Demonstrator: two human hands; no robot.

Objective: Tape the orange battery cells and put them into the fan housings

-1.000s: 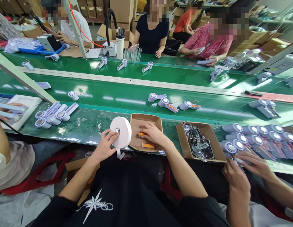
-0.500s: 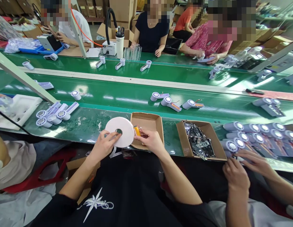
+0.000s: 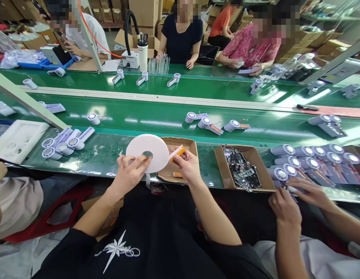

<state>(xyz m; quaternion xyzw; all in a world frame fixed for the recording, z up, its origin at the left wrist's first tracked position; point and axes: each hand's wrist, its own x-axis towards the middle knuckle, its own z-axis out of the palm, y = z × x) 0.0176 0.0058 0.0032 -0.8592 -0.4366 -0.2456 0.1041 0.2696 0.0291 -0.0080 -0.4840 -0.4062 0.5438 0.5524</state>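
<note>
A large white roll of tape (image 3: 139, 149) is held by my left hand (image 3: 129, 174), whose fingers reach to the hole in its middle. My right hand (image 3: 189, 166) pinches an orange battery (image 3: 177, 153) just right of the roll, with a white strip along it that reaches the roll's edge. Below the roll hangs a short pale strip. Behind both hands stands an open cardboard box (image 3: 193, 145), and another orange piece (image 3: 177, 174) lies in it near my right wrist.
A box of dark metal parts (image 3: 243, 168) stands to the right, beside several fan units (image 3: 287, 161) and a co-worker's hands (image 3: 287, 205). More fan units (image 3: 63, 147) lie left. Behind runs a green belt (image 3: 156, 116); people sit across it.
The battery has come up into clearer view in my right hand, now with a white strip on it. The roll has tilted flatter. The whole view has shifted slightly.
</note>
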